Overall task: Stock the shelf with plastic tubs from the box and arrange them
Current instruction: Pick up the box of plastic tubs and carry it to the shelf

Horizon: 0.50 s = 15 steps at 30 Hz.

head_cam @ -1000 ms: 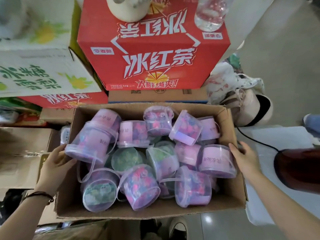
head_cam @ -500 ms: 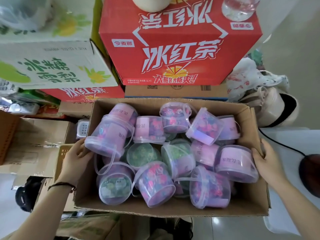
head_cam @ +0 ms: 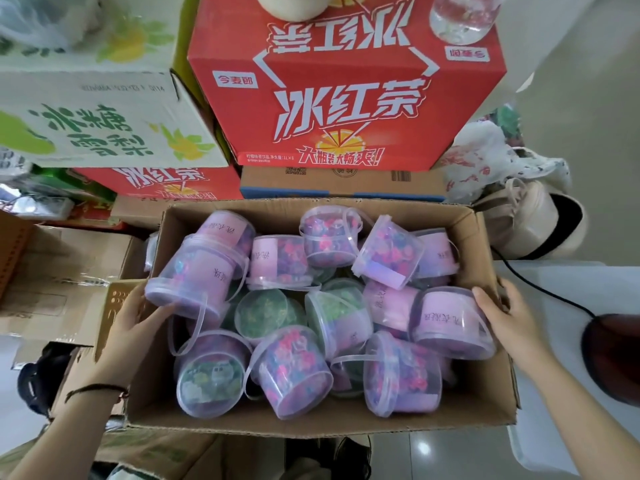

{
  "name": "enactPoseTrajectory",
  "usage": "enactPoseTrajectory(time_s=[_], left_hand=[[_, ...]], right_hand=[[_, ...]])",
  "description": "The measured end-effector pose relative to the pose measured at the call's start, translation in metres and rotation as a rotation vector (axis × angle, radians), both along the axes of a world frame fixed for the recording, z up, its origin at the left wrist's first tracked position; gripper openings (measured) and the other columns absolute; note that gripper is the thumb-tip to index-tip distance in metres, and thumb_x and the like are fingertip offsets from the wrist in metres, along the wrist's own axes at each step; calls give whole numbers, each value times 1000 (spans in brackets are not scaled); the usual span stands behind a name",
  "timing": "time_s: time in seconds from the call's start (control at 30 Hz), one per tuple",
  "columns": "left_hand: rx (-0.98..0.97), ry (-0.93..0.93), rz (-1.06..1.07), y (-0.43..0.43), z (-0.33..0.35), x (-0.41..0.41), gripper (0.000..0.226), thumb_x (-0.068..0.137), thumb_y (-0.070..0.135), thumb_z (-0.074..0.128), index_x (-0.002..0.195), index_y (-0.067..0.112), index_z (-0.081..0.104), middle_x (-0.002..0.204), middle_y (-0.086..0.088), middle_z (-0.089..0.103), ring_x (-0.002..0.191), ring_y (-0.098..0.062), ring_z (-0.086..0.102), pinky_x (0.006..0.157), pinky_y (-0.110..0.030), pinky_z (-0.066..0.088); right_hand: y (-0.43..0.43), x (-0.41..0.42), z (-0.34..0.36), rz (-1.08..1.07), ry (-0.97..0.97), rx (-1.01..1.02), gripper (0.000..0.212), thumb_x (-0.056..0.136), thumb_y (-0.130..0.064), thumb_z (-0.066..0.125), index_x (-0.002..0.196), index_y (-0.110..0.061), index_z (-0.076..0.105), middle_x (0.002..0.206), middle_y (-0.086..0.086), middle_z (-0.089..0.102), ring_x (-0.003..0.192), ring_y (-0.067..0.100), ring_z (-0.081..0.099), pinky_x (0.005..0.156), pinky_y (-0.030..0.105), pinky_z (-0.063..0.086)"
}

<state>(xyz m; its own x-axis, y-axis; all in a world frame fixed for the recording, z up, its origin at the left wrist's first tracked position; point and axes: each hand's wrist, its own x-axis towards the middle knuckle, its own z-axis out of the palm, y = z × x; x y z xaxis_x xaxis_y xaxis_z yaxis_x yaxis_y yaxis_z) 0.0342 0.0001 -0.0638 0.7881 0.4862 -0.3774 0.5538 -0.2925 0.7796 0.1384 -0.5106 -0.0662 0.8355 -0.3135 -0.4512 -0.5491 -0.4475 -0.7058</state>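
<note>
An open cardboard box [head_cam: 311, 422] is held in front of me, filled with several clear plastic tubs with handles and pink labels, holding pink, purple or green beads. My left hand [head_cam: 133, 327] grips the box's left wall, fingers reaching inside under a tilted purple tub [head_cam: 197, 275]. My right hand [head_cam: 507, 317] grips the right wall, fingers next to a pink-labelled tub [head_cam: 450, 322]. A pink-bead tub [head_cam: 294, 372] lies at the front middle. No shelf is in view.
Behind the box stands a red drinks carton [head_cam: 346, 95] on a brown carton [head_cam: 343, 183]. White-green cartons [head_cam: 104, 123] are stacked at the left, brown boxes [head_cam: 59, 271] lower left. A plastic bag [head_cam: 485, 157], a beige bag [head_cam: 530, 220] and a black cable [head_cam: 540, 289] are at the right.
The box with the tubs has shifted right and nearer in the view, both hands staying on its side walls. The stacked cartons behind appear larger.
</note>
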Motion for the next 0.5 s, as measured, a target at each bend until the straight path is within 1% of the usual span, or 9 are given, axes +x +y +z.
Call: enactPoseTrajectory(time_s=[0.07,0.13,0.2,0.23,0.3,0.37,0.4,0.43,0.5], left_hand=[[-8,25,0,4,1,-2,45,84,20,73,125,15,57,114,-7,66,103,-17,59,94,-40,45],[-33,77,19,9,2,-4,63,73,40,82,126,19,56,121,-7,65,114,-23,59,102,-46,44],[-9,147,42,10,2,-1,89,54,66,81,127,23,54,124,-2,63,119,-23,57,105,-49,43],[14,172,53,9,1,1,97,47,72,78,128,25,52,126,0,61,121,-22,55,105,-49,42],[51,199,55,8,-3,5,103,45,72,77,132,27,45,131,2,55,124,-19,49,107,-45,39],[48,229,24,10,-4,1,93,57,59,85,134,29,42,129,5,51,123,-16,46,102,-38,40],[2,243,11,14,-4,-3,80,67,42,87,132,31,43,127,4,53,119,-17,49,96,-35,44],[-65,255,-1,19,-4,-8,65,76,21,82,129,32,46,124,-1,59,112,-21,55,87,-33,49],[-136,257,6,26,-5,-16,57,85,-7,65,130,25,53,119,-17,64,99,-30,62,76,-35,55]], right_hand=[[-2,0,-4,-38,21,7,59,90,-33,63,141,-13,42,134,12,53,114,25,54,85,32,40],[-4,0,-8,-86,32,28,58,88,-36,66,137,-12,47,129,12,58,108,26,57,81,32,42],[-4,1,-11,-124,30,61,57,86,-38,68,134,-14,49,122,8,60,100,22,58,81,32,44],[-4,2,-13,-136,26,68,58,86,-39,68,135,-14,49,120,6,59,100,20,57,82,32,43],[-3,4,-14,-155,14,51,59,88,-37,65,138,-13,46,121,7,56,102,19,54,85,33,42],[-5,4,-15,-150,-15,18,55,91,-31,63,139,-9,45,126,11,55,102,19,51,86,34,40],[-7,3,-14,-133,-34,5,53,92,-27,62,139,-8,46,127,13,56,103,20,52,88,34,41],[-9,1,-12,-102,-48,-6,50,93,-25,62,138,-8,47,127,12,57,105,22,53,90,35,42],[-12,-5,-10,-10,-70,-26,43,95,-19,58,136,-9,49,126,10,59,112,25,56,90,33,45]])
